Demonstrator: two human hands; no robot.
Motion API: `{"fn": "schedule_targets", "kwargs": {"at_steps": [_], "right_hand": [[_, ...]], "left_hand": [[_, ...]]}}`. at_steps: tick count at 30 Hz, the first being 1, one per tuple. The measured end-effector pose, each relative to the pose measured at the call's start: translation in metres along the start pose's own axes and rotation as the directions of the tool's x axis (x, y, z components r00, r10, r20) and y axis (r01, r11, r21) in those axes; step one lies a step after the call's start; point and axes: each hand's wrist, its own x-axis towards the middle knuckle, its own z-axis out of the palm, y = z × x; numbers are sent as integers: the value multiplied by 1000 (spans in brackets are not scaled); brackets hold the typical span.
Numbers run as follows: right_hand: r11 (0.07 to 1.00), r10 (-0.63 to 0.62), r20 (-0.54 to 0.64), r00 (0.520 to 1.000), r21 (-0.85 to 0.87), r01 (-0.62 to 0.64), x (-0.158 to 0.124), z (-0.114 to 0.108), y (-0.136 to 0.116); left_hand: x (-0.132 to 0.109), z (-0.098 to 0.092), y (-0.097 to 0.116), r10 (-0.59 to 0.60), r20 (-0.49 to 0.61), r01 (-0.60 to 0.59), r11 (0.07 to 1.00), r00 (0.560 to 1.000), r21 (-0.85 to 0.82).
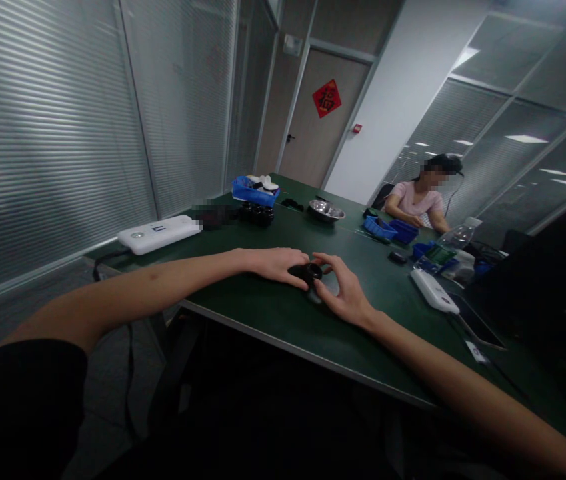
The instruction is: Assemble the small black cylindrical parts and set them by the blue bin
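Observation:
A small black part with a round opening (314, 271) is between my hands, low over the green table (273, 300). My left hand (283, 265) grips its left side, thumb in front and fingers behind. On the other side, my right hand (341, 290) has its thumb and fingertips curved around the round end. Both hands are near the table's front edge. The exact shape of the part is partly hidden by my fingers.
Behind are black round parts (257, 213), a blue basket (255, 192) and a metal bowl (327, 211). White power banks (160, 233) (434, 291) lie left and right. A bottle (450, 245) and blue trays (403, 231) are at right, near a seated person (420, 200).

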Motion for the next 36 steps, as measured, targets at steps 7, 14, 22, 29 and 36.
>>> {"fn": "schedule_targets", "kwargs": {"at_steps": [7, 14, 22, 29, 36], "right_hand": [[998, 54, -39, 998, -28, -55, 2, 2, 2], [1000, 5, -3, 1000, 7, -5, 1, 0, -1], [999, 41, -21, 999, -5, -41, 2, 2, 1], [1000, 7, -15, 1000, 14, -7, 1, 2, 0], [999, 39, -28, 999, 22, -38, 2, 1, 2]], "left_hand": [[0, 0, 0, 4, 6, -4, 1000, 1000, 21], [0, 2, -3, 16, -7, -16, 1000, 1000, -14], [1, 2, -3, 16, -12, -16, 1000, 1000, 8], [0, 1, -2, 14, -7, -14, 1000, 1000, -12], [0, 2, -3, 0, -15, 0, 1000, 1000, 1]]}}
